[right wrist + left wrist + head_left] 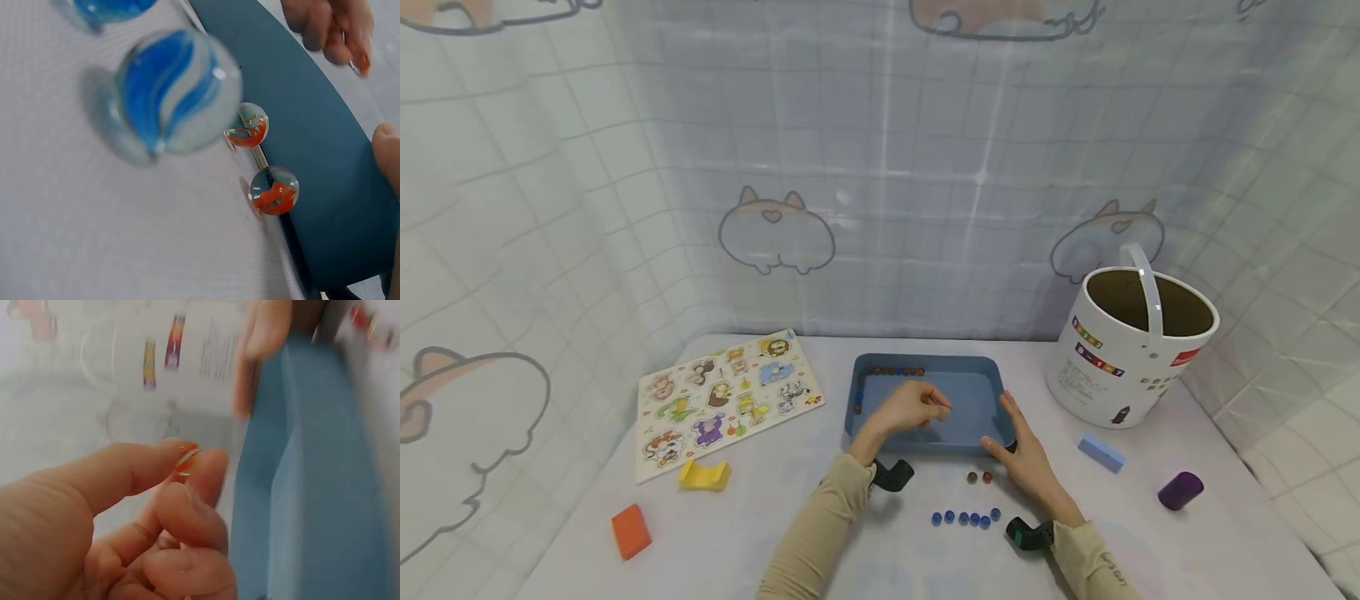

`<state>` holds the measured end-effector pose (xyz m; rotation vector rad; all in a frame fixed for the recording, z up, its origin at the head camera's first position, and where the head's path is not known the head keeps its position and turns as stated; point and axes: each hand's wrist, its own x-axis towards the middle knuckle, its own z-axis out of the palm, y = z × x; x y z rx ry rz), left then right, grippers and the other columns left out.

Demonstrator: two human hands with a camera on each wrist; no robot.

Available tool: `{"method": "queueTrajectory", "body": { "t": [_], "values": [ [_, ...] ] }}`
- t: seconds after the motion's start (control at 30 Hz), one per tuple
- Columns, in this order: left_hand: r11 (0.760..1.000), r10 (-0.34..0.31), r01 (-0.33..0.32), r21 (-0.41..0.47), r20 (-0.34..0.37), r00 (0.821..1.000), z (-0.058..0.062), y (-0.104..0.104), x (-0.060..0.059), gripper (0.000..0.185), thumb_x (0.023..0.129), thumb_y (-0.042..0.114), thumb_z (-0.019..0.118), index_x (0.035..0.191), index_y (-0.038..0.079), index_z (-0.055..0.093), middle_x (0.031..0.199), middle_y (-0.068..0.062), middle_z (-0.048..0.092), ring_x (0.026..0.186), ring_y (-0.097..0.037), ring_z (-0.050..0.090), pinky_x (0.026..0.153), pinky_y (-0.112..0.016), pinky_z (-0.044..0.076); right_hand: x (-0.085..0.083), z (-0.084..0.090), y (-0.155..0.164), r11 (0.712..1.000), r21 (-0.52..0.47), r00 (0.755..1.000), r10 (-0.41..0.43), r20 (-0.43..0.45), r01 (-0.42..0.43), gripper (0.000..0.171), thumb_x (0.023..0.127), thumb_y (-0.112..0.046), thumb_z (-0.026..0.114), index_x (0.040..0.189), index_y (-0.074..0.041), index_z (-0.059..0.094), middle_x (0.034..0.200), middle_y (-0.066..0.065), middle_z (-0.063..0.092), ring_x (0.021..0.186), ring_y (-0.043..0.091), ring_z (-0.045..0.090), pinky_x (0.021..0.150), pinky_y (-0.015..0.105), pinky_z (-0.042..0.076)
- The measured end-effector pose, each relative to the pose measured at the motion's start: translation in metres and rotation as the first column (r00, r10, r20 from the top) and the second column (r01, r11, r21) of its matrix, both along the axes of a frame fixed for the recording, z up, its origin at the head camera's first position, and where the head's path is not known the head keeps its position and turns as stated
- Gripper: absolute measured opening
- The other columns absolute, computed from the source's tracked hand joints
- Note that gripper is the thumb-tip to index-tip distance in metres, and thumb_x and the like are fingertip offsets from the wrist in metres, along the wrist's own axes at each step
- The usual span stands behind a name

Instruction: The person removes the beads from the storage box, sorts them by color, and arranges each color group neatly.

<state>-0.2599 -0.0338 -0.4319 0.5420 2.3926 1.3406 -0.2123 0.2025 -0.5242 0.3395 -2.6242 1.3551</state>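
Note:
Over the blue tray [970,408], my left hand [910,406] pinches an orange-and-clear marble [186,464] between thumb and index finger. My right hand [1028,458] is at the tray's front right corner, its thumb and fingers spread along the rim. Inside the tray, a row of marbles [898,372] follows the back wall and more run down the left wall, mostly dark orange with some blue. On the table in front lie two orange-swirled marbles [275,190] and several blue-swirled marbles [181,90] in a loose row.
A wooden animal puzzle board [722,408] lies to the left, with a yellow block [704,477] and an orange block [631,532] nearer me. At right stand a white bucket [1097,375] with a handle, a blue block [1101,452] and a purple cylinder [1180,491].

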Motion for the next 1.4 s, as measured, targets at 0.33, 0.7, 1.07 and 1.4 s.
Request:
{"method": "queueTrajectory", "body": {
  "t": [0.33,0.7,1.07,1.4],
  "values": [
    [0.991,-0.095,0.098,-0.088,0.036,0.995,-0.022,0.012,0.049,0.006,0.086,0.011,0.072,0.079,0.013,0.071,0.070,-0.005,0.069,0.045,-0.009,0.047,0.045,-0.020,0.037,0.000,0.002,0.002,1.000,-0.004,1.000,-0.005,-0.009,0.005,0.083,0.090,-0.029,0.067,0.155,-0.008,0.020,0.163,0.016,0.013,0.145,0.045,0.021,0.109,0.066,0.023],
    [0.986,-0.084,0.086,-0.143,0.020,0.996,-0.036,0.019,0.055,0.006,0.082,0.005,0.074,0.079,0.010,0.073,0.061,0.001,0.063,0.042,-0.007,0.045,0.043,-0.019,0.035,-0.001,-0.001,0.001,1.000,0.010,1.000,-0.001,-0.013,0.001,0.082,0.091,-0.030,0.066,0.155,-0.007,0.020,0.162,0.017,0.014,0.144,0.046,0.022,0.108,0.067,0.025],
    [0.982,-0.047,0.022,-0.187,-0.134,0.990,-0.046,0.032,0.062,0.004,0.083,0.011,0.074,0.084,0.007,0.075,0.066,0.003,0.066,0.053,-0.001,0.050,0.052,-0.017,0.041,-0.001,-0.002,0.001,1.000,0.001,1.000,-0.002,-0.013,0.002,0.081,0.091,-0.030,0.066,0.154,-0.006,0.021,0.162,0.016,0.014,0.144,0.046,0.023,0.108,0.067,0.026],
    [0.978,-0.049,0.014,-0.209,-0.162,0.986,-0.040,0.032,0.067,0.011,0.086,0.014,0.071,0.095,0.009,0.074,0.069,0.003,0.067,0.052,-0.002,0.053,0.051,-0.018,0.043,-0.001,0.000,0.001,1.000,0.003,1.000,-0.010,0.001,0.010,0.081,0.091,-0.031,0.066,0.154,-0.007,0.021,0.163,0.015,0.014,0.144,0.046,0.023,0.108,0.067,0.026]
  ]
}}
